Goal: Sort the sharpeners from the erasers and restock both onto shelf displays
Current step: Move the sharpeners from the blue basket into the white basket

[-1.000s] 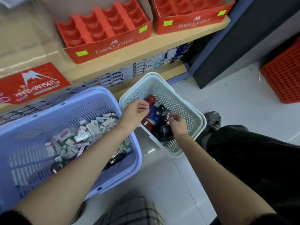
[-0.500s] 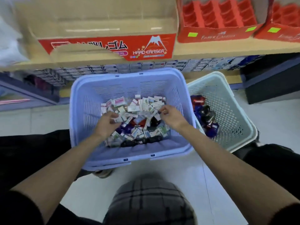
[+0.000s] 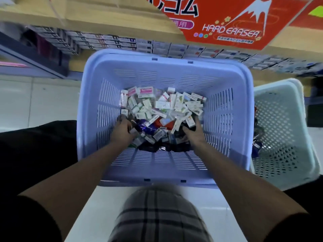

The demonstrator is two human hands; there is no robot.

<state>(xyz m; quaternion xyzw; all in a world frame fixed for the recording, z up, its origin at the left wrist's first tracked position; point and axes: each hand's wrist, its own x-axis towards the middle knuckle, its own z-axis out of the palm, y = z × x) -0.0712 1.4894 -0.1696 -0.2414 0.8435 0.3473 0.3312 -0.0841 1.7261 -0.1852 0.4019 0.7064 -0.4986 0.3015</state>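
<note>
Left hand and right hand have moved from the white basket into the purple basket, among erasers and dark sharpeners. Their fingers are buried, so I cannot tell what they grip. Sorting is probably unfinished.

Lilac slotted basket, pale mint perforated basket, red eraser box, grey plaid cloth.

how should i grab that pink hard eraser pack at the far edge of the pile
Pinch the pink Hard Eraser pack across its short width, thumb and finger on the long edges, coming down from above. It lies label-up and uncovered on top of the pile, by the far wall of the purple basket. The left hand is nearer.
</note>
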